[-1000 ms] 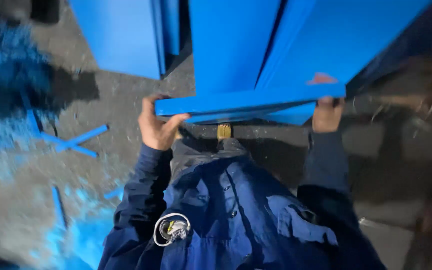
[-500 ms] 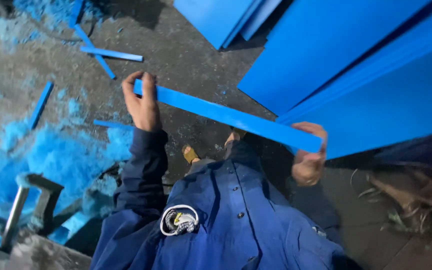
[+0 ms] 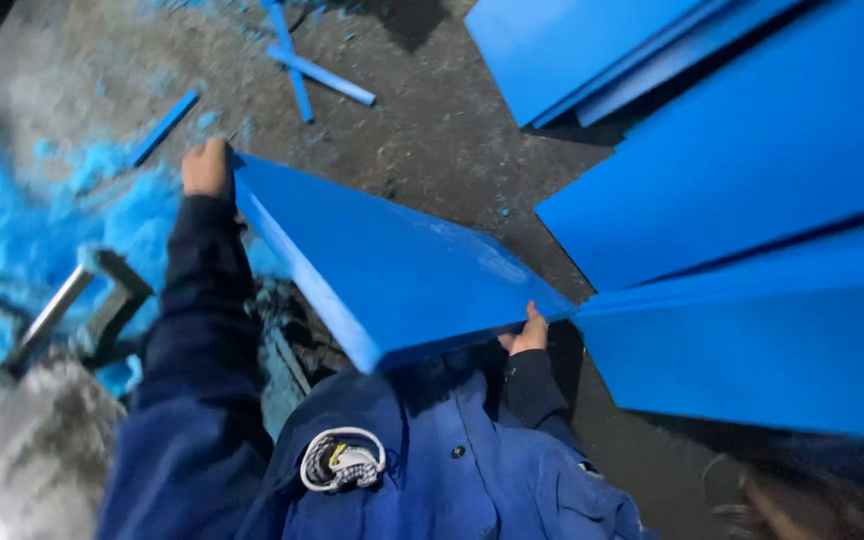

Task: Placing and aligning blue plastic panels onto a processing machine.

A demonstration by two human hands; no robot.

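Note:
I hold a thick blue foam board (image 3: 392, 265) in front of my chest, tilted so its broad face shows. My left hand (image 3: 205, 167) grips its far left corner with the arm stretched out. My right hand (image 3: 527, 333) grips the near right edge, thumb on top. I wear a dark blue work jacket (image 3: 432, 470).
More large blue boards (image 3: 752, 200) lie stacked on the right and at the top (image 3: 572, 50). Thin blue strips (image 3: 317, 72) and blue dust (image 3: 42, 215) litter the dark concrete floor. A metal frame (image 3: 72, 310) stands at the lower left.
The board has swung from edge-on to showing its broad face, and my left arm has reached further out. The view has turned left toward the blue dust.

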